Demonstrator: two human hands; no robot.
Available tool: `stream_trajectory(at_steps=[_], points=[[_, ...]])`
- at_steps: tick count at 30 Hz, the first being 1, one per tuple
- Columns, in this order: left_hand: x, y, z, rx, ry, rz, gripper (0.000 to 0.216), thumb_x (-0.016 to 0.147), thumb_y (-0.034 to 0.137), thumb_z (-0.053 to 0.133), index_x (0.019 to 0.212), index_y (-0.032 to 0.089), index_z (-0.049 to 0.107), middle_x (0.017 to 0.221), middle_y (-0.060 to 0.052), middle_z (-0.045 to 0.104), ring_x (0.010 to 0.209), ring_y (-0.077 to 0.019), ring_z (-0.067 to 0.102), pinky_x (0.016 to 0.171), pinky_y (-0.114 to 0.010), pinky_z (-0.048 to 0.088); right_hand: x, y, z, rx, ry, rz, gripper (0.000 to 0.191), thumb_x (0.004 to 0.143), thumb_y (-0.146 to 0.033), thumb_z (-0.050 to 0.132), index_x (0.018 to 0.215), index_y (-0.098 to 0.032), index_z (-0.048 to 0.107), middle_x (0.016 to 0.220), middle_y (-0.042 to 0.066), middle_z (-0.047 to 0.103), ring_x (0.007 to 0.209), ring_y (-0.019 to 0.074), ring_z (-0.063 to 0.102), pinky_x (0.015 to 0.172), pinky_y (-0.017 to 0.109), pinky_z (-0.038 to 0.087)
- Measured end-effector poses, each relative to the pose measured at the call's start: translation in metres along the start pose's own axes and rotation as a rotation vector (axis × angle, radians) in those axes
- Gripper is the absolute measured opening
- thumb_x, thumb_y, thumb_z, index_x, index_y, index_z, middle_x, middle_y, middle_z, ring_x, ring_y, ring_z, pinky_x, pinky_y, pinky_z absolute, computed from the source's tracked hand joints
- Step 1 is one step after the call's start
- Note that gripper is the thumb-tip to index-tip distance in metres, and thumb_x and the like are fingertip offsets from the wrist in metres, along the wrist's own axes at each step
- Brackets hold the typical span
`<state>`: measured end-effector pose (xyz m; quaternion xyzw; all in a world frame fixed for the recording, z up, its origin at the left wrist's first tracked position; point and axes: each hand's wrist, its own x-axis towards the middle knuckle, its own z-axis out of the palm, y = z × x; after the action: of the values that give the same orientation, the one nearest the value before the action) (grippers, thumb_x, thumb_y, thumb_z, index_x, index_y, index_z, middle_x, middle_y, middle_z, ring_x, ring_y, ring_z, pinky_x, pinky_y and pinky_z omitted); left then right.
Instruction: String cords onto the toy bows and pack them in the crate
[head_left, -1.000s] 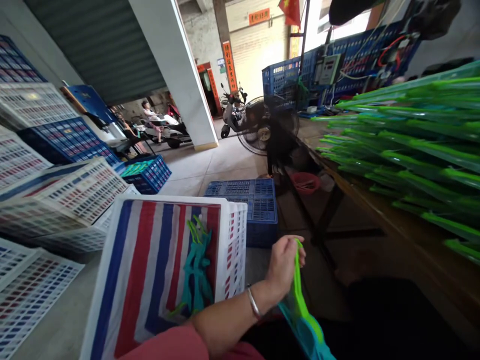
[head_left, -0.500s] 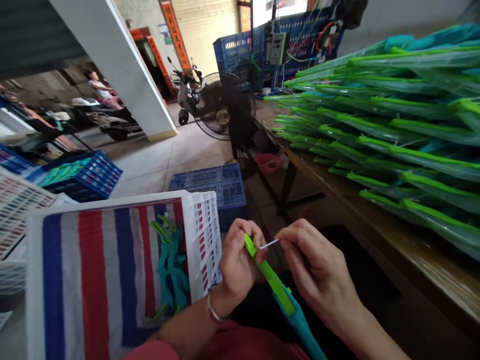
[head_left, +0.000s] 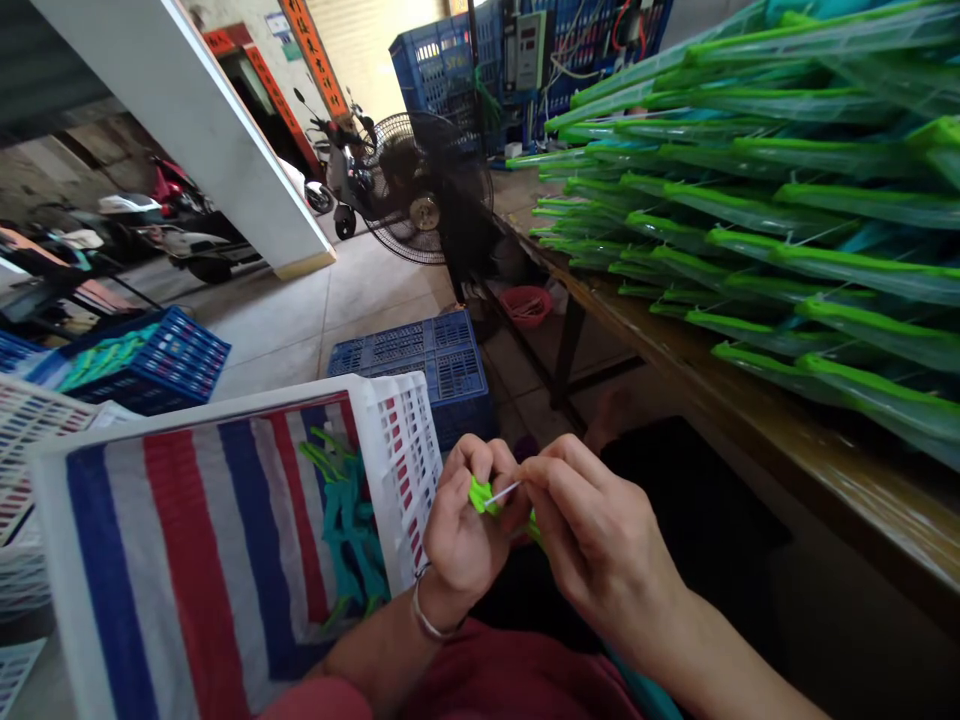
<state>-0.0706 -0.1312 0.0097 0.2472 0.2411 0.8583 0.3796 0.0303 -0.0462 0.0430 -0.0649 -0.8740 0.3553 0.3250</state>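
My left hand (head_left: 466, 535) is closed around the lime-green end of a long green-and-teal plastic piece (head_left: 478, 494). Most of that piece is covered by my hands, with a teal part (head_left: 651, 695) showing low beside my right forearm. Between finger and thumb, my right hand (head_left: 604, 525) pinches a thin white stick or cord (head_left: 502, 493), whose other end meets the green tip. Both hands are close together. Left of them, several similar green-and-teal pieces (head_left: 351, 530) lie on striped cloth (head_left: 180, 560) in a white crate (head_left: 361, 405).
On my right, a wooden bench (head_left: 720, 420) bears a tall stack of bagged green-and-teal pieces (head_left: 750, 190). Ahead are a blue crate (head_left: 409, 350), a standing fan (head_left: 424, 210) and a pink basin (head_left: 525, 305). Another blue crate (head_left: 180, 355) with green pieces stands at left.
My right hand has moved left, up against my left hand. The green-and-teal piece has turned, so its end faces me more. A person by the scooters has gone from view as the camera shifted.
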Motion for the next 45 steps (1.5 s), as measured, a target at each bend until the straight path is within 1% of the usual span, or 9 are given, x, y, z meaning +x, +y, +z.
stream_trajectory(at_steps=[7, 13, 23, 30, 33, 35, 37, 40, 45], points=[[0.001, 0.0, 0.001, 0.017, 0.023, 0.013, 0.022, 0.095, 0.034, 0.051, 0.08, 0.019, 0.047, 0.073, 0.0, 0.04, 0.062, -0.0128, 0.034, 0.052, -0.02, 0.033, 0.001, -0.003, 0.0, -0.055, 0.04, -0.034, 0.018, 0.103, -0.011, 0.045, 0.094, -0.013, 0.061, 0.087, 0.004, 0.052, 0.065, 0.0102, 0.051, 0.055, 0.021, 0.046], [0.001, -0.002, 0.001, 0.01, 0.035, -0.011, 0.02, 0.096, 0.033, 0.05, 0.081, 0.019, 0.048, 0.075, -0.001, 0.041, 0.063, -0.0131, 0.034, 0.052, -0.02, 0.032, 0.003, -0.002, 0.001, -0.073, 0.062, -0.062, 0.019, 0.104, -0.012, 0.045, 0.109, -0.01, 0.064, 0.089, 0.005, 0.053, 0.066, 0.0101, 0.052, 0.055, 0.021, 0.046], [0.002, -0.003, -0.002, -0.018, 0.011, -0.013, 0.019, 0.096, 0.033, 0.05, 0.082, 0.019, 0.049, 0.076, -0.001, 0.042, 0.062, -0.0133, 0.034, 0.051, -0.021, 0.032, 0.001, -0.005, 0.001, -0.049, 0.07, -0.049, 0.02, 0.103, -0.01, 0.046, 0.111, -0.009, 0.064, 0.088, 0.005, 0.053, 0.066, 0.0105, 0.053, 0.056, 0.021, 0.048], [0.003, -0.004, 0.0, -0.006, 0.037, -0.01, 0.018, 0.095, 0.031, 0.054, 0.082, 0.018, 0.05, 0.075, -0.001, 0.049, 0.069, -0.0138, 0.041, 0.07, -0.025, 0.041, 0.002, -0.008, 0.007, -0.131, 0.062, -0.12, 0.022, 0.103, -0.012, 0.044, 0.091, -0.011, 0.063, 0.083, 0.006, 0.053, 0.065, 0.0124, 0.051, 0.051, 0.023, 0.043], [0.005, -0.003, 0.0, 0.02, 0.054, -0.041, 0.02, 0.097, 0.032, 0.055, 0.083, 0.018, 0.052, 0.078, -0.002, 0.05, 0.072, -0.0142, 0.044, 0.072, -0.025, 0.041, 0.001, -0.006, 0.008, -0.185, 0.068, -0.16, 0.023, 0.104, -0.011, 0.042, 0.107, -0.01, 0.065, 0.091, 0.008, 0.059, 0.071, 0.0128, 0.058, 0.056, 0.022, 0.049], [0.008, -0.002, 0.001, 0.054, 0.079, -0.092, 0.022, 0.099, 0.033, 0.053, 0.084, 0.017, 0.055, 0.081, -0.002, 0.052, 0.073, -0.0138, 0.045, 0.073, -0.025, 0.042, -0.001, -0.003, 0.01, -0.252, 0.109, -0.202, 0.028, 0.104, -0.01, 0.041, 0.125, -0.007, 0.06, 0.1, 0.011, 0.063, 0.08, 0.0145, 0.063, 0.064, 0.023, 0.054], [0.011, 0.001, 0.004, 0.094, 0.105, -0.164, 0.023, 0.1, 0.034, 0.054, 0.086, 0.016, 0.058, 0.083, -0.003, 0.053, 0.073, -0.0132, 0.046, 0.071, -0.024, 0.042, -0.002, 0.002, 0.013, -0.347, 0.139, -0.234, 0.031, 0.103, -0.009, 0.042, 0.132, -0.004, 0.055, 0.104, 0.013, 0.065, 0.086, 0.0167, 0.065, 0.07, 0.025, 0.056], [0.014, 0.005, 0.01, 0.152, 0.15, -0.242, 0.024, 0.098, 0.036, 0.06, 0.088, 0.015, 0.062, 0.086, -0.003, 0.056, 0.075, -0.0128, 0.049, 0.072, -0.023, 0.044, -0.001, 0.008, 0.016, -0.531, 0.173, -0.283, 0.026, 0.102, -0.007, 0.04, 0.122, -0.006, 0.057, 0.096, 0.011, 0.067, 0.078, 0.018, 0.064, 0.064, 0.028, 0.053], [0.012, 0.008, 0.016, 0.175, 0.12, -0.286, 0.042, 0.095, 0.058, 0.061, 0.103, 0.017, 0.066, 0.096, -0.006, 0.061, 0.085, -0.0161, 0.056, 0.08, -0.025, 0.049, 0.001, 0.013, 0.012, -0.644, 0.218, -0.295, 0.021, 0.101, -0.006, 0.039, 0.109, -0.01, 0.058, 0.087, 0.009, 0.064, 0.066, 0.0157, 0.056, 0.057, 0.028, 0.044]])
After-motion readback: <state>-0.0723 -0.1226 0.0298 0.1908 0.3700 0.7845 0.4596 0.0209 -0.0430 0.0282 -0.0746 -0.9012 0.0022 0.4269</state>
